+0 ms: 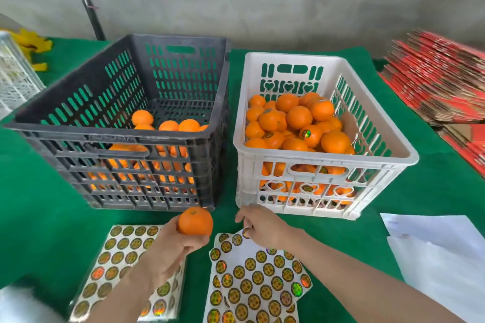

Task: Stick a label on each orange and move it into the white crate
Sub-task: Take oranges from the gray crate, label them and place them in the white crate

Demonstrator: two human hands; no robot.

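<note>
The left hand (170,246) has its grip clamped on one orange (195,223), held above the green table (39,204) just in front of the black crate (105,134). The right hand (262,225) pinches a round label (246,232) at the far edge of a label sheet (259,278). The white crate (291,57), on the right beside the black one, holds many oranges.

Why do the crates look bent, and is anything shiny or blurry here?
Head view: the wide-angle lens bows the black crate and white crate outward; the light is soft and even, shadows faint; the right label sheet shows rainbow glints; a white patch at bottom left is smeared out of focus.
</note>
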